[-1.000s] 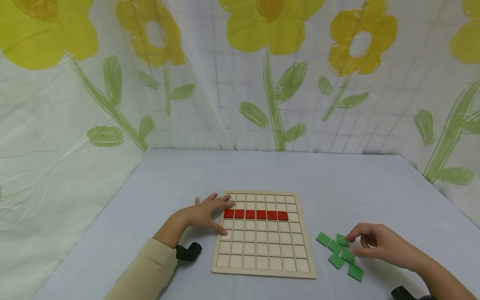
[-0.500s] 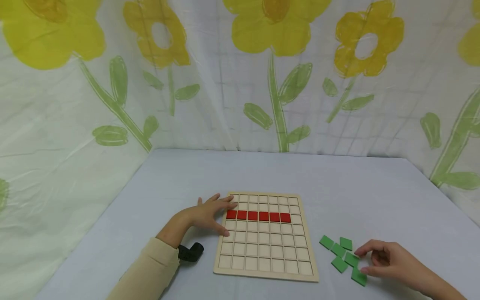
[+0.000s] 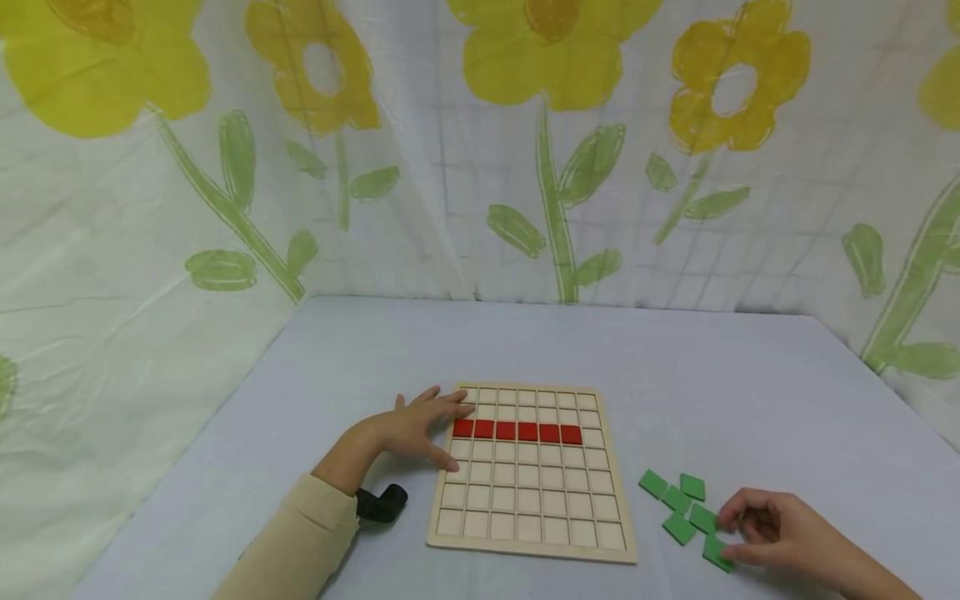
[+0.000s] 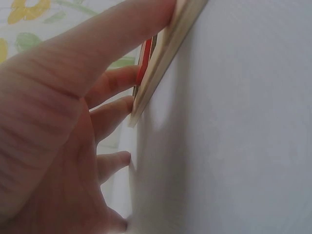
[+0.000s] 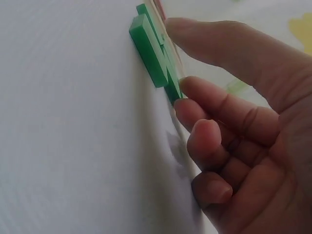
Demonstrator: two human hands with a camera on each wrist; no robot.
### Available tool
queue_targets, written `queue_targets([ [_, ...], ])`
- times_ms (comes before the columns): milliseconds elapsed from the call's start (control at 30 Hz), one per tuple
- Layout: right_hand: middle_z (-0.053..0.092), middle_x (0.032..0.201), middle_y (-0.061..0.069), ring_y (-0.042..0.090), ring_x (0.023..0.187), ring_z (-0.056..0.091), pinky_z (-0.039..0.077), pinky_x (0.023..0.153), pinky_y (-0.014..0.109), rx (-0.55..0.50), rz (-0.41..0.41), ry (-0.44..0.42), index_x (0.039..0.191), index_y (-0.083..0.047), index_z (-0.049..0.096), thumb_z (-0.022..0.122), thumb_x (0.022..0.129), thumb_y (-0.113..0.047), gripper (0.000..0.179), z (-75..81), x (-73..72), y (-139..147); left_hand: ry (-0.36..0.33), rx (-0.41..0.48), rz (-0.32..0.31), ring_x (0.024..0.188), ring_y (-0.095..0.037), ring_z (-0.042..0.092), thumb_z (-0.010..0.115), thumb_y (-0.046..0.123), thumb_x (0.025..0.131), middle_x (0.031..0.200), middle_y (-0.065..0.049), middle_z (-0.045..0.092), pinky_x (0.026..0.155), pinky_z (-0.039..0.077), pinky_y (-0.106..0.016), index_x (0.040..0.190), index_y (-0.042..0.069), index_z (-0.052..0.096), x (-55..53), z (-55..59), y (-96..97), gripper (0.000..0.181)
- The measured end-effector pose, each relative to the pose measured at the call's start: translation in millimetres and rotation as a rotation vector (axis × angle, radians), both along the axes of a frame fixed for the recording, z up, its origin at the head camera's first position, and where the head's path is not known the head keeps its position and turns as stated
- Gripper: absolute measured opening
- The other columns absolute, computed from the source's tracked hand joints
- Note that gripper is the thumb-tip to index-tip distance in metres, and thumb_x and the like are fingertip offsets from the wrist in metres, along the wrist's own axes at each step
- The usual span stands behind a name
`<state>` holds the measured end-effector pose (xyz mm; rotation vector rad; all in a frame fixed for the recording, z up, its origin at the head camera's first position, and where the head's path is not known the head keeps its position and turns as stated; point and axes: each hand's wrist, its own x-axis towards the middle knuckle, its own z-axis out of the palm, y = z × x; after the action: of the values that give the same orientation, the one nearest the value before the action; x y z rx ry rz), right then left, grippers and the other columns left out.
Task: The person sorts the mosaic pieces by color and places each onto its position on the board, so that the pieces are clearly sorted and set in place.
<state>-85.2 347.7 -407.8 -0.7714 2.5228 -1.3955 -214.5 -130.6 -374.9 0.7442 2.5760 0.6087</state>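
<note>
By the half-curled right hand [image 3: 780,533], its grip unclear, a green square tile [image 3: 715,548] looked light, rigid, edge-pinchable; the splayed left hand [image 3: 412,427] gripped nothing.

The worktop [image 3: 375,350] is big, flat and very pale, a sort of bluish white, and its back edge runs straight across. A thin wooden board [image 3: 528,476] with lots of little squares lies on it, around the middle and toward the near side. To the right of the board, near it but not touching, six little green tiles [image 3: 677,500] lie in a loose bunch, turned at a slant.
</note>
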Motion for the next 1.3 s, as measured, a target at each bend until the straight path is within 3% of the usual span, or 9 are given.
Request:
queue_targets([
  [233, 0.055, 0.072, -0.001, 0.008, 0.06, 0.049, 0.036, 0.049, 0.023, 0.02, 0.035, 0.081, 0.093, -0.009, 0.06, 0.072, 0.075, 0.003, 0.024, -3.6, 1.7, -2.3, -0.004, 0.004, 0.003, 0.146, -0.032, 0.0, 0.078, 0.044, 0.069, 0.157, 0.005, 0.018, 0.105, -0.009, -0.07, 0.14, 0.027, 0.042, -0.5, 0.4, 0.1, 0.081],
  [633, 0.052, 0.074, -0.007, 0.004, 0.066, 0.049, 0.035, 0.054, 0.021, 0.099, 0.03, 0.162, 0.095, -0.018, 0.058, 0.078, 0.072, -0.011, 0.031, -0.2, 5.9, -10.7, -0.003, -0.002, 0.006, 0.145, -0.033, 0.0, 0.078, 0.044, 0.07, 0.156, 0.005, 0.019, 0.106, -0.008, -0.069, 0.14, 0.027, 0.042, -0.2, 1.1, -0.7, 0.081],
  [1300, 0.057, 0.086, -0.008, 0.006, 0.069, 0.052, 0.039, 0.053, 0.023, 0.077, 0.084, 0.037, 0.097, -0.014, 0.062, 0.069, 0.08, -0.004, 0.021, 0.5, 3.9, -1.9, -0.011, 0.012, -0.004, 0.146, -0.032, 0.0, 0.078, 0.043, 0.07, 0.156, 0.005, 0.019, 0.105, -0.009, -0.07, 0.14, 0.027, 0.043, -1.3, 0.1, -0.2, 0.08],
])
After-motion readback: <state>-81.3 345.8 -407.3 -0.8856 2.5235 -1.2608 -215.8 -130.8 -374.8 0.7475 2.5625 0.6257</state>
